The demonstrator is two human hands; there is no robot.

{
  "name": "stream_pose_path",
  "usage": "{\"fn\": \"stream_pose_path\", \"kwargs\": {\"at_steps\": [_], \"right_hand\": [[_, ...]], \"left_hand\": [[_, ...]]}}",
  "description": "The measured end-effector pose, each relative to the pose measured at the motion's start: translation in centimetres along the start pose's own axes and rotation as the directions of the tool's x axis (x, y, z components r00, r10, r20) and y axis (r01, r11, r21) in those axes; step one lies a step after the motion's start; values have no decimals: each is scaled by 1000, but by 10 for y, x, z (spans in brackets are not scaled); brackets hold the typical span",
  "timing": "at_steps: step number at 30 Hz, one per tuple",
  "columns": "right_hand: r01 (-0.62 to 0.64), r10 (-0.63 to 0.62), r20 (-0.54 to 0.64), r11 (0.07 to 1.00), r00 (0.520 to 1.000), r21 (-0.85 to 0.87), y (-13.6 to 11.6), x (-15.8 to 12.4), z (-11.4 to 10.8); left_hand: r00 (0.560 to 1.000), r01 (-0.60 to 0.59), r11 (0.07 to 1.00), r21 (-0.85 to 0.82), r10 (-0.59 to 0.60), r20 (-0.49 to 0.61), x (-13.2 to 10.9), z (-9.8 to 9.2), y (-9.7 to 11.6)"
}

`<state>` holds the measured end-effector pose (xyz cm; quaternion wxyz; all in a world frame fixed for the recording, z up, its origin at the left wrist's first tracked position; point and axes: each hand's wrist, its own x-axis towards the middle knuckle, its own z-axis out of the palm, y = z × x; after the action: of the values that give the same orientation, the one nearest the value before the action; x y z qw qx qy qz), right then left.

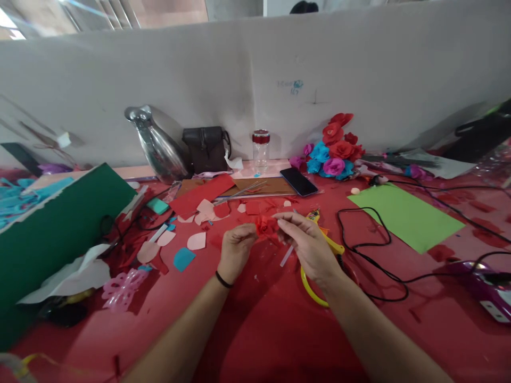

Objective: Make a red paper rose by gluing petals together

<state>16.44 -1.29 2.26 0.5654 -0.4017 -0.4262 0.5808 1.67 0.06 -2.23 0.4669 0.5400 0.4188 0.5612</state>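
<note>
Between my two hands, above the red table [255, 324], is a red paper flower [264, 227]. My left hand [238, 247], with a dark band at the wrist, is closed with its fingertips at the flower's left edge. On the other side, the thumb and fingers of my right hand [305, 242] pinch its right edge. A yellow glue gun [333, 242] lies partly behind my right hand, and a whitish glue stick [286, 256] lies beneath that hand. Cut paper petals, such as a blue petal [184, 259] and a pale pink petal [197, 241], lie scattered left of my hands.
A bunch of paper flowers [334, 151], a phone [299, 181], a lidded jar [261, 149] and a steel jug [157, 146] stand or lie at the back. Right are green paper [411, 215] and a looping black cable [383, 271]. A green box [67, 229] borders the left.
</note>
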Motion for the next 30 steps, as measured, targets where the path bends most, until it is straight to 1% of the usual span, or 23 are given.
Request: {"fn": "stream_pose_path", "kwargs": {"at_steps": [4, 10, 15, 18, 22, 27, 30], "right_hand": [[31, -31, 15, 999, 999, -15, 4, -1, 1], [74, -74, 3, 995, 997, -66, 6, -1, 2], [58, -59, -7, 996, 998, -75, 6, -2, 2], [53, -53, 2, 995, 999, -79, 9, -1, 1], [68, -68, 10, 996, 998, -50, 10, 0, 1], [74, -74, 39, 997, 997, -3, 5, -3, 3], [92, -92, 44, 996, 995, 4, 4, -4, 2]], "left_hand": [[998, -1, 999, -39, -1, -55, 1, -1, -5], [997, -38, 999, -34, 36, -64, 2, -1, -8], [997, -36, 999, 12, 37, -72, 2, -2, -7], [995, -34, 999, -2, 34, -97, 1, -2, -6], [997, -4, 998, -68, -1, -72, 1, 1, -3], [995, 100, 982, -162, -102, -2, -1, 7, 5], [993, 118, 975, -187, -112, 43, 0, 9, 7]]}}
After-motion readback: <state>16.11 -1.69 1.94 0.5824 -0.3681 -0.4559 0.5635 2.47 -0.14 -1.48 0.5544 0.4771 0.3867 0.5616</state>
